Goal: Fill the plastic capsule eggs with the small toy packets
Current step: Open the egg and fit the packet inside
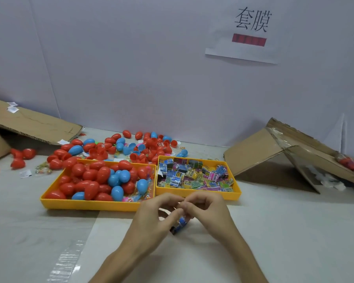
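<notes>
Packet (179,224) between left grip (154,215), right grip (208,209)

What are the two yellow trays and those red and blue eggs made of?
Yellow trays: likely moulded plastic, matte, with even colour and crisp rims. Eggs: glossy hard plastic, judging by bright highlights on smooth shells.

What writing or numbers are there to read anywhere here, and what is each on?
"套膜": large black characters on the white paper sheet on the wall.
Red bar under them: print blurred, unreadable.
Toy packets in the right yellow tray: printing and barcodes too small to read.
Packet pinched between left hand and right hand: blurred.
White slips on the table: too small.
</notes>
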Available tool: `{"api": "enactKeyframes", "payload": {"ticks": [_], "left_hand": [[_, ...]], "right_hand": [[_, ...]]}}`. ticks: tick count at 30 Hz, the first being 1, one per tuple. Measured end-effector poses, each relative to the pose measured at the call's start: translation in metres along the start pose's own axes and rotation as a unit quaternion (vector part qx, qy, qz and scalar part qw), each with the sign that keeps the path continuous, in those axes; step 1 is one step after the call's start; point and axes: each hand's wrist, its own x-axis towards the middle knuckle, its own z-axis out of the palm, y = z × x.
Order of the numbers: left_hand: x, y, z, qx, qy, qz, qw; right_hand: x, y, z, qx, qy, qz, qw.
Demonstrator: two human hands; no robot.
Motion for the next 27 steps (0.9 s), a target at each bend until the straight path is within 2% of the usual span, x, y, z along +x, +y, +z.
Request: {"api": "enactKeyframes", "payload": {"ticks": [11,18,22,24,27], "left_hand": [[0.012,-0.009,-0.025,-0.097,-0.042,-0.072,0.992],[0.010,-0.005,-0.021,-0.118,-0.073,-0.089,0.986],[0.010,-0.003,-0.017,-0.182,-0.011,-0.127,0.975],[0.010,-0.002,-0.017,-0.204,0.028,-0.144,0.968],[0.012,0.000,-0.017,-0.231,0.065,-0.155,0.958]], "right_hand": [[0.003,-0.010,0.021,-0.005,0.023,-0.019,1.000],[0.001,-0.009,0.022,-0.062,0.069,-0.050,0.994],[0.006,-0.003,0.016,-0.099,0.103,-0.070,0.987],[0.011,0.001,0.010,-0.105,0.097,-0.039,0.989],[0.015,0.003,0.006,-0.059,0.093,-0.018,0.994]]}}
